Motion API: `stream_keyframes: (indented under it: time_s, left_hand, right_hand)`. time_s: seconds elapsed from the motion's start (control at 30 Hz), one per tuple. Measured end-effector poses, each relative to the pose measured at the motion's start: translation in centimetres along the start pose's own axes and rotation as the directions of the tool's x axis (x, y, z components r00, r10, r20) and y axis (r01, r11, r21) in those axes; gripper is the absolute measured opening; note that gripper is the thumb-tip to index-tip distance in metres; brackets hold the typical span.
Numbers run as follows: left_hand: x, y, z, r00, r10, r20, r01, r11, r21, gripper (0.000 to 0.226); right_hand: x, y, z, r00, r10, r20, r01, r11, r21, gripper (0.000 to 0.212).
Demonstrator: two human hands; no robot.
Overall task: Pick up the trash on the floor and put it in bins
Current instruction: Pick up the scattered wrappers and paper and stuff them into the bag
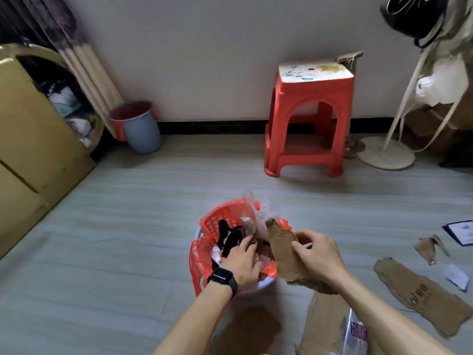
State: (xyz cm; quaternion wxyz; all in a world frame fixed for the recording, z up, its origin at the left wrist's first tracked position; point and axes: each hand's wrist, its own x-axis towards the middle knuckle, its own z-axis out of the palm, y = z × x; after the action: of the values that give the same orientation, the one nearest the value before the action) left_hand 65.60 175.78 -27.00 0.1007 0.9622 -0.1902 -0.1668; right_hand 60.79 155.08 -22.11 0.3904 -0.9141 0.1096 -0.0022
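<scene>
A red mesh bin [204, 254] stands on the floor in front of me, stuffed with black scraps, clear plastic and paper. My left hand [242, 261], with a black watch on the wrist, is pushed down into the trash inside it. My right hand [318, 257] grips a torn brown cardboard piece [280, 249] that leans over the bin's right rim. More trash lies on the floor to the right: a long cardboard strip [419, 295], a small cardboard scrap [428, 248], a white paper slip [458, 276] and a dark-edged card [460, 233].
A red plastic stool [309, 116] stands by the back wall. A grey bucket [139, 126] sits in the left corner beside yellow cardboard boxes [28, 139]. A fan's round base [385, 153] is at the right. Cardboard [323, 324] and a plastic bag [355, 334] lie near my right arm.
</scene>
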Motion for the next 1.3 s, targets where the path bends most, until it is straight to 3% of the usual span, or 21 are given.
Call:
stream_keyframes:
  time_s: [0.1, 0.23, 0.4, 0.53, 0.67, 0.83, 0.93, 1.03, 1.17, 1.3]
  left_hand:
    - [3.5, -1.6, 4.3, 0.968, -0.138, 0.209, 0.146, 0.989, -0.024, 0.084]
    - [9.3, -4.9, 8.8, 0.951, -0.099, 0.292, 0.056, 0.987, 0.153, 0.100]
    - [12.1, -5.3, 8.1, 0.924, -0.134, 0.357, 0.053, 0.972, 0.229, 0.100]
    - [10.2, -3.3, 5.0, 0.928, -0.164, 0.334, 0.138, 0.985, 0.102, 0.080]
    - [6.8, -1.6, -0.2, 0.961, -0.128, 0.247, 0.135, 0.991, -0.015, 0.052]
    - [0.6, -1.0, -5.6, 0.994, -0.086, -0.061, 0.072, 0.976, -0.204, 0.041]
    - [-3.7, -0.1, -5.9, 0.964, -0.065, -0.256, -0.039, 0.924, -0.381, 0.039]
    - [-6.9, 0.1, -3.4, 0.904, -0.087, -0.419, -0.087, 0.921, -0.379, 0.020]
    - [-9.4, -0.3, 2.0, 0.952, -0.056, -0.302, -0.038, 0.954, -0.298, 0.021]
    - [-8.5, -0.9, 7.8, 0.998, -0.065, -0.005, 0.065, 0.997, -0.036, 0.030]
  right_hand:
    - [2.8, 0.8, -0.1, 1.000, -0.013, -0.001, 0.013, 1.000, 0.025, 0.010]
    - [7.6, 3.6, 0.8, 0.994, -0.035, 0.106, 0.031, 0.999, 0.044, 0.013]
    - [9.5, 6.0, 2.2, 0.992, -0.013, 0.122, -0.003, 0.991, 0.134, 0.013]
    - [8.4, 6.0, 1.7, 0.991, 0.004, 0.135, -0.019, 0.994, 0.111, 0.013]
    - [6.2, 5.1, -0.8, 0.997, 0.024, 0.079, -0.033, 0.994, 0.107, 0.010]
    - [1.7, 2.9, -2.9, 0.999, 0.038, -0.027, -0.032, 0.984, 0.178, 0.007]
    - [-1.5, 2.1, -3.2, 0.996, 0.059, -0.068, -0.042, 0.972, 0.229, 0.007]
    - [-4.2, 2.1, -2.5, 0.993, 0.094, -0.071, -0.071, 0.961, 0.268, 0.007]
    - [-6.8, 3.2, -0.4, 0.991, 0.123, -0.051, -0.107, 0.962, 0.251, 0.005]
    - [-7.0, 4.0, 1.4, 0.990, 0.122, -0.065, -0.103, 0.965, 0.241, 0.008]
